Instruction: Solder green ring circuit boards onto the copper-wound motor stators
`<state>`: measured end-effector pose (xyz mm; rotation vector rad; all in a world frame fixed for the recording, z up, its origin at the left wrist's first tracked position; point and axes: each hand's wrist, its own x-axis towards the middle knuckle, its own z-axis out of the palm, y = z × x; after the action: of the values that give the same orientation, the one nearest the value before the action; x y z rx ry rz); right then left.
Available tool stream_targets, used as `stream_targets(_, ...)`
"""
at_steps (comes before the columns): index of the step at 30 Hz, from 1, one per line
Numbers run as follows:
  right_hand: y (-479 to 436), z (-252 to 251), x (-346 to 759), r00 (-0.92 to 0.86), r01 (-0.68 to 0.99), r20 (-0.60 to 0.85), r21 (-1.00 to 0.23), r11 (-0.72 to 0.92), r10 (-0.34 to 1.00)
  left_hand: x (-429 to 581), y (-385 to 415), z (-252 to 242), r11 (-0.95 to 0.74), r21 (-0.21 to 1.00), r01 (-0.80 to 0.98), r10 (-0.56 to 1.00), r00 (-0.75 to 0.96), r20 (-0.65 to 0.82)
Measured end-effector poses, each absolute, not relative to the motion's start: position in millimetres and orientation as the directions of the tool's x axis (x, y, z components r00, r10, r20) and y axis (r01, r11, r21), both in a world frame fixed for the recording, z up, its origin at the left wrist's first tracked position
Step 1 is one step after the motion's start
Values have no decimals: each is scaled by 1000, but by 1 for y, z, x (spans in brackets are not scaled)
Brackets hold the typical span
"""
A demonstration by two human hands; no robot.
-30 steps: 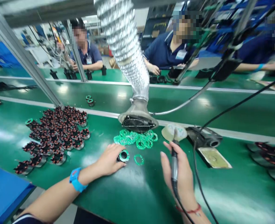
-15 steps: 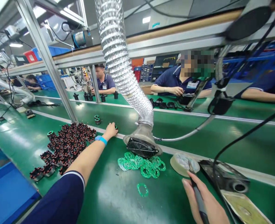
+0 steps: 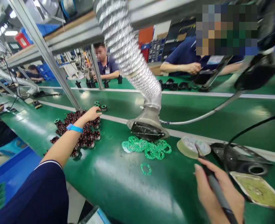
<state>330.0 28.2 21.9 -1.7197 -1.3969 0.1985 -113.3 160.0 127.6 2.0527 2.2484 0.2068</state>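
Observation:
My left hand (image 3: 92, 114), with a blue band at the wrist, reaches over the far edge of a pile of wound motor stators (image 3: 90, 141). Its fingers stretch out loosely and no object shows in them; the fingertips are partly blurred. Just beyond them stands a stator topped with a green ring board (image 3: 104, 108), beside a small stack of similar ones. My right hand (image 3: 221, 186) grips a soldering iron (image 3: 217, 193) like a pen. The iron's tip lies over a round, pale tip-cleaning pad (image 3: 193, 147). Green ring-shaped circuit boards (image 3: 154, 149) are heaped mid-table, and a single ring board (image 3: 146, 169) lies nearer.
A silver exhaust duct (image 3: 132, 59) ends in a fan hood (image 3: 148, 127) above the boards. At right are a dark metal stand (image 3: 242, 157), a yellowish pad (image 3: 258, 188) and a black cable. A blue bin (image 3: 18, 177) is at lower left. Co-workers sit across the line.
My left hand has drawn back leftward from the green-topped stator, which now stands apart from it on the far strip. The view has tilted down. My right hand still holds the soldering iron by the pad.

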Motion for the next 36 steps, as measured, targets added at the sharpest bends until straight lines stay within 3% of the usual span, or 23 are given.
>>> stream_targets(4, 18, 30, 310, 431, 599, 284, -800, -36, 857, -125, 76, 113, -80, 177, 981, 988, 101, -113)
stream_targets(6, 14, 30, 301, 403, 590, 318, -807, 21, 858, -121, 36, 99, -140, 79, 987, 983, 148, -110)
stream_targets(10, 7, 28, 290, 342, 636, 355, -769, 64, 870, -105, -13, 66, 18, -105, 994, 999, -13, 44)
stream_targets(13, 4, 28, 287, 261, 658, 327, -749, 81, 908, -92, -26, 47, 58, -127, 990, 988, -39, 148)
stream_targets(16, 0, 30, 286, 127, 699, 327, -700, 149, 937, -71, -35, 41, -30, -31, 999, 986, 34, 161)
stream_targets(20, -6, 32, 280, -84, 706, 317, -651, 281, 945, -38, -45, 48, -146, 319, 936, 989, 127, 80)
stream_targets(23, -11, 31, 273, -164, 690, 289, -650, 319, 943, -29, -44, 54, -63, 688, 723, 981, 172, -91)
stream_targets(25, -14, 26, 268, -186, 682, 272, -656, 323, 944, -31, -36, 51, 83, 822, 563, 945, 217, -244)
stream_targets(27, -15, 18, 263, -184, 686, 258, -657, 312, 949, -35, -25, 43, 124, 820, 559, 930, 223, -293)
stream_targets(28, -15, 14, 260, -180, 693, 250, -654, 303, 951, -36, -19, 38, 68, 783, 618, 937, 230, -263)
stream_targets(31, -11, 1, 251, -167, 733, 240, -618, 283, 956, -31, -3, 25, -249, 575, 779, 916, 382, -121)
stream_targets(33, -8, -7, 245, -181, 769, 237, -571, 287, 955, -21, 6, 20, -390, 490, 779, 856, 503, -120)
stream_targets(36, -3, -14, 238, -236, 802, 232, -501, 324, 944, 0, 15, 16, -456, 522, 721, 794, 595, -129)
